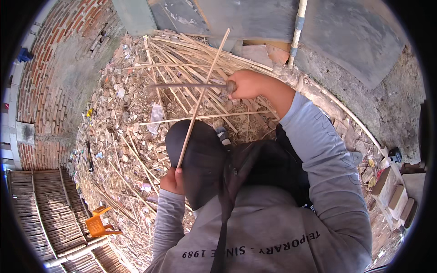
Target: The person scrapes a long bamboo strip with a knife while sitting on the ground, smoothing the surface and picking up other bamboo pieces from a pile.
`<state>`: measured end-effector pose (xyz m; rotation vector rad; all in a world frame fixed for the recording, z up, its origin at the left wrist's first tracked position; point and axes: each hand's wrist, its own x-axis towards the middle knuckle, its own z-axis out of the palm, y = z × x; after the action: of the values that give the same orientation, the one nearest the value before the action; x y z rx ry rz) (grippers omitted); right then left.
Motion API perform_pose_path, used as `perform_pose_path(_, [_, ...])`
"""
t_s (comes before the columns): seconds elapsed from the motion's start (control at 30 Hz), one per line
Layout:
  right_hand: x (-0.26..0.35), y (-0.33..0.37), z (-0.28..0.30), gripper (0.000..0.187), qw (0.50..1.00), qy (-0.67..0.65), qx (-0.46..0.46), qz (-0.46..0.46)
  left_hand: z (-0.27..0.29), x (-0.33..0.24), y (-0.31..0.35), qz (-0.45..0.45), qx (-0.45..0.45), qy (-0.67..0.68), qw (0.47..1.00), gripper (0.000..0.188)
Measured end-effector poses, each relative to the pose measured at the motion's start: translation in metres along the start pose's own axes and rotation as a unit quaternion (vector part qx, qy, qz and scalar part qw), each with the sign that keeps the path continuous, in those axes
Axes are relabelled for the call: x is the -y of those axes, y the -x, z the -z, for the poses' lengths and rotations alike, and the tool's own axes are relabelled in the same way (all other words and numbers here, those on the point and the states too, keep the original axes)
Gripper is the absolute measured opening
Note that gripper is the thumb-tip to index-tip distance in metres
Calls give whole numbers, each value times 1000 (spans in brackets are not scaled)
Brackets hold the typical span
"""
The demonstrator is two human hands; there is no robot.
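Note:
My left hand is closed around the lower end of a long, thin bamboo strip. The strip slants up and away to the right, over my dark-clad knee. In my right hand, farther out and to the right, is the handle of a machete, its long, brownish blade pointing left. Blade and strip cross in this view; whether they touch I cannot tell. The fingers of my right hand wrap the handle, partly hidden behind the hand's back.
Many cut bamboo strips lie in a loose heap ahead, on rubble-strewn ground. A pale pipe rises by the grey wall on the right. An orange plastic chair stands at lower left, near a slatted bamboo panel.

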<state>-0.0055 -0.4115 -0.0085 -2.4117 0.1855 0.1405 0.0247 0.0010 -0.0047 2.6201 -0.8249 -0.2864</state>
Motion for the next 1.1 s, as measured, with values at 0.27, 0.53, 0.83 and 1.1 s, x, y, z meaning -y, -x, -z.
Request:
perform_pose_path(0.27, [-5, 2, 9, 30, 997, 19, -61, -41, 2, 4, -4, 10, 0, -10, 1000, 55])
perform_pose_path(0.53, [5, 5, 5, 33, 1000, 8, -6, -12, -5, 11, -1, -13, -19, -12, 1000, 50])
perform_pose_path(0.83, [27, 13, -3, 37, 999, 42, -10, 6, -1, 8, -6, -16, -5, -11, 1000, 41])
perform_pose_path(1.1, [-18, -3, 1, 41, 996, 20, -73, -42, -3, 7, -4, -19, -16, -9, 1000, 41])
